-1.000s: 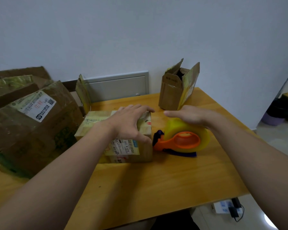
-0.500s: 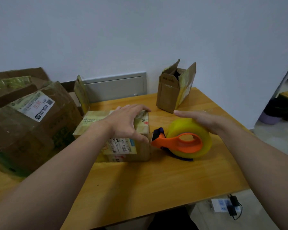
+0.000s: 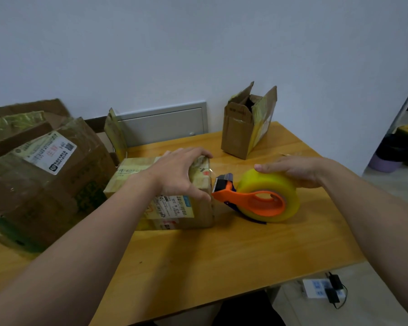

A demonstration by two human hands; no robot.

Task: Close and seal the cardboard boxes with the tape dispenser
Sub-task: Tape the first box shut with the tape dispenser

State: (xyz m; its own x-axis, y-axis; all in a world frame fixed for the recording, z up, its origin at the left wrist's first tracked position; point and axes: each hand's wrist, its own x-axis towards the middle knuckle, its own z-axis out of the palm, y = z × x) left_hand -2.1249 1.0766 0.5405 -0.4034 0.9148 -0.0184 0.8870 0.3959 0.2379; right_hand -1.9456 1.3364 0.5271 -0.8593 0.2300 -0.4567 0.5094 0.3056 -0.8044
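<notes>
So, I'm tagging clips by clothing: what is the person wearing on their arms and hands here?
Nothing that shows. The left hand and right hand are ungloved, with no ring, watch or bracelet visible. The left forearm and right forearm are bare to the picture's edge; no sleeve in view.

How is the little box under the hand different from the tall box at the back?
The low brown cardboard box lies closed under the left hand; the tall cardboard box stands untouched, flaps open. The low box is wide and squat; the tall box is narrow. Both sit on the table.
</notes>
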